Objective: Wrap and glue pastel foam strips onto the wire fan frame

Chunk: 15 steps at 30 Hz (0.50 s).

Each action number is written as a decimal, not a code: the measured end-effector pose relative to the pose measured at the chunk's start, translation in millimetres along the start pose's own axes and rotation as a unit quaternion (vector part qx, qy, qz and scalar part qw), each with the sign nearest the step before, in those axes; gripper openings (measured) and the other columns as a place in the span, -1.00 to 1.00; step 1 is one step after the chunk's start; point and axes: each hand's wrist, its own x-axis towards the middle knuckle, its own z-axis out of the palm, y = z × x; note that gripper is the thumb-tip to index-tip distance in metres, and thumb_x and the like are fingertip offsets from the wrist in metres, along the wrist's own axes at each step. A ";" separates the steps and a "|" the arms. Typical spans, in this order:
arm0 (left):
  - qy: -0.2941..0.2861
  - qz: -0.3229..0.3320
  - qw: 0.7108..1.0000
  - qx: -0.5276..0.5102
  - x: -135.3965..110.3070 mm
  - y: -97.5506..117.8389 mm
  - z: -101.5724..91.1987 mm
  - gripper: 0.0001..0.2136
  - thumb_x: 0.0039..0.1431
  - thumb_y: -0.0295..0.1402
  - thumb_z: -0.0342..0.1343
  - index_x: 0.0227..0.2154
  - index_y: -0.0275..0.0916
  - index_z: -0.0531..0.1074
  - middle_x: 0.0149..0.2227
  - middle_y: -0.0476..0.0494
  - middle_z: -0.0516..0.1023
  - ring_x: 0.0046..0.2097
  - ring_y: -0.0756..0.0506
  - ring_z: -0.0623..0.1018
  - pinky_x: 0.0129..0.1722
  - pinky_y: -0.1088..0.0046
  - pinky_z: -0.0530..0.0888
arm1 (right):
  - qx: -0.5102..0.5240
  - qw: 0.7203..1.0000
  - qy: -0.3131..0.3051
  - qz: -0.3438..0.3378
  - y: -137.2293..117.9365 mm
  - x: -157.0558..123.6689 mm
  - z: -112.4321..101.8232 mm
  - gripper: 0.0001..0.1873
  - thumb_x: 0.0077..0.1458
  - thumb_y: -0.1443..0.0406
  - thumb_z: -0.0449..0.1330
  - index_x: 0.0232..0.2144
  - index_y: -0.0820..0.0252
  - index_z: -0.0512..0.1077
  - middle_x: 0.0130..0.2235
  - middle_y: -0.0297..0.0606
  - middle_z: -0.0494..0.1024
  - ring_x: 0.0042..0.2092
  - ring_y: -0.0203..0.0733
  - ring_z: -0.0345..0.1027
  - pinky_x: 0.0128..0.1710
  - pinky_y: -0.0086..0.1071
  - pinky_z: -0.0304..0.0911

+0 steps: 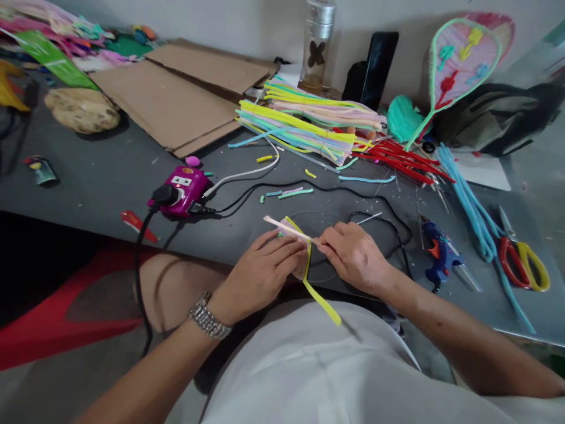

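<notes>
Close to the table's front edge, my left hand (269, 265) holds a small pinkish piece (301, 268) made of fuzzy pipe cleaners, its fingers lying over most of it. A yellow pipe cleaner (324, 303) runs along the right side of this piece, its loose end hanging toward my shirt. My right hand (353, 253) pinches one end of a pale pink pipe cleaner (286, 227), which slants across the top of the piece, its other end pointing left. Where the fingertips meet, the exact join is hidden.
Bundled pipe cleaners (304, 126) lie ahead beside flat cardboard (172, 106). A purple power socket (183, 188) with cords sits on the left. On the right are a blue glue gun (444, 253), scissors (523, 253), light-blue pipe cleaners (470, 206) and a pink net fan shape (468, 59).
</notes>
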 end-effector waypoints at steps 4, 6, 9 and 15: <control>0.008 0.007 1.000 0.010 2.7 -4.9 0.3 -0.61 0.32 -0.57 -0.09 0.14 -0.30 0.45 0.17 -0.24 0.56 0.19 -0.17 0.49 0.32 0.15 0.28 | 0.007 1.000 -0.015 -0.012 2.2 0.9 -1.7 -0.68 0.45 0.28 -0.09 -0.29 0.17 0.40 -0.38 -0.21 0.49 -0.34 -0.13 0.24 -0.30 -0.27 -0.06; 0.008 0.011 1.000 0.011 4.4 -6.2 0.4 -0.61 0.33 -0.56 -0.09 0.14 -0.31 0.45 0.15 -0.25 0.58 0.17 -0.18 0.50 0.29 0.15 0.30 | 0.016 1.000 -0.019 -0.010 2.8 1.1 -2.1 -0.69 0.45 0.28 -0.09 -0.28 0.17 0.39 -0.38 -0.21 0.49 -0.34 -0.14 0.24 -0.30 -0.27 -0.06; -0.001 0.012 1.000 0.012 6.3 -7.3 0.7 -0.60 0.30 -0.56 -0.06 0.13 -0.30 0.47 0.13 -0.25 0.58 0.15 -0.19 0.50 0.23 0.15 0.35 | 0.019 1.000 -0.018 -0.006 2.9 1.4 -2.1 -0.70 0.45 0.28 -0.08 -0.29 0.17 0.39 -0.37 -0.22 0.49 -0.34 -0.15 0.24 -0.29 -0.27 -0.06; -0.007 0.032 0.998 0.052 9.9 -10.2 0.6 -0.74 0.29 -0.52 0.04 -0.04 -0.26 0.53 0.16 -0.21 0.56 0.22 -0.24 0.45 0.18 0.14 0.34 | 0.025 0.999 -0.025 -0.005 3.9 4.4 -4.4 -0.69 0.45 0.27 -0.09 -0.29 0.17 0.38 -0.36 -0.22 0.49 -0.32 -0.14 0.25 -0.26 -0.28 -0.04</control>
